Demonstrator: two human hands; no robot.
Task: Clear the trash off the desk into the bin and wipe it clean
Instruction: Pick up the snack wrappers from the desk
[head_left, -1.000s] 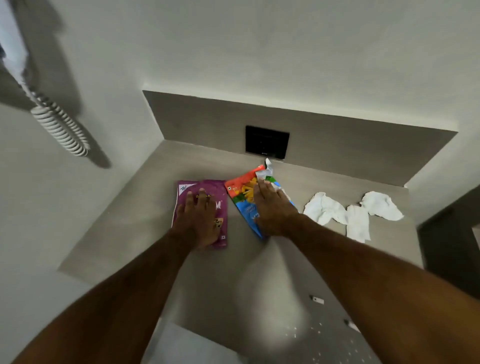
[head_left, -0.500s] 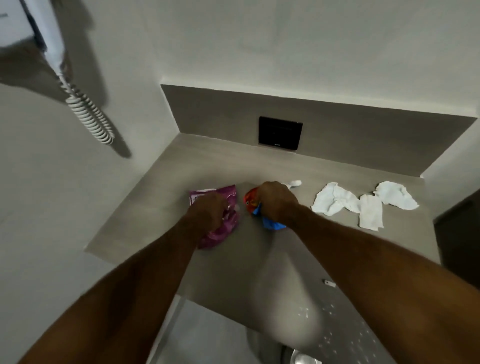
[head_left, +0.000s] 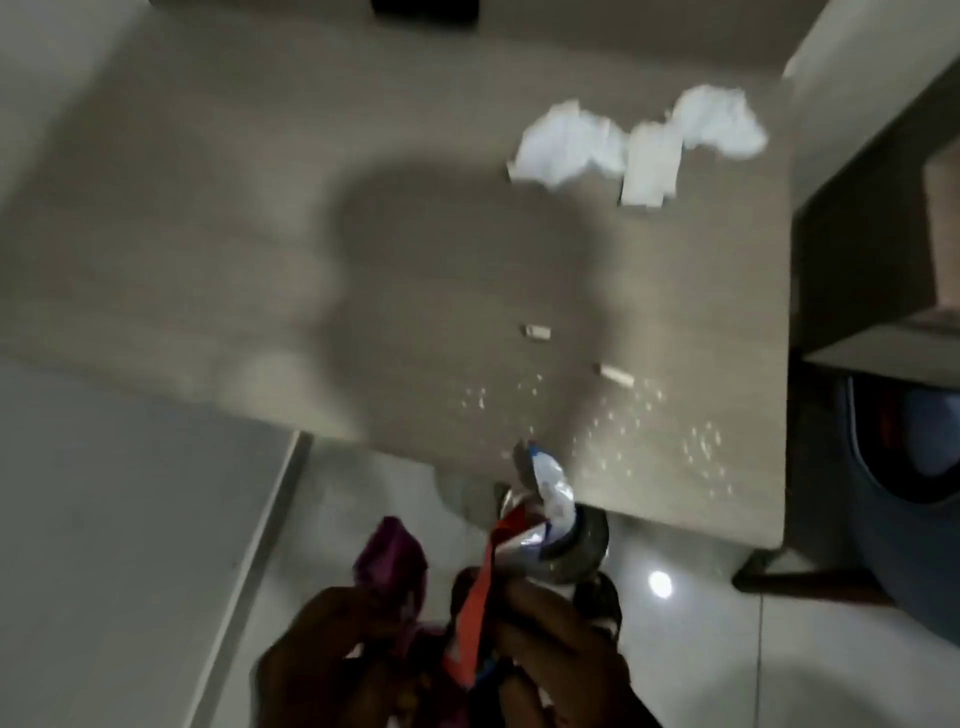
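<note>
Both wrappers have left the grey tabletop (head_left: 208, 234): left hand (head_left: 332, 654) grips the crumpled purple foil wrapper (head_left: 389, 561), right hand (head_left: 561, 639) the orange-and-blue one (head_left: 540, 514), both over the floor. White tissues (head_left: 639, 140) remain at the far right corner.

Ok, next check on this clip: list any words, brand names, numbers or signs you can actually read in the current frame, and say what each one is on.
None can be read.
Purple wrapper, crumpled in the left hand: print lost to creases and motion blur.
Orange and blue wrapper, in the right hand: colours and silver lining only, no legible text.
Black wall plate: no marking visible.
White tissues on the desk: blank.
</note>
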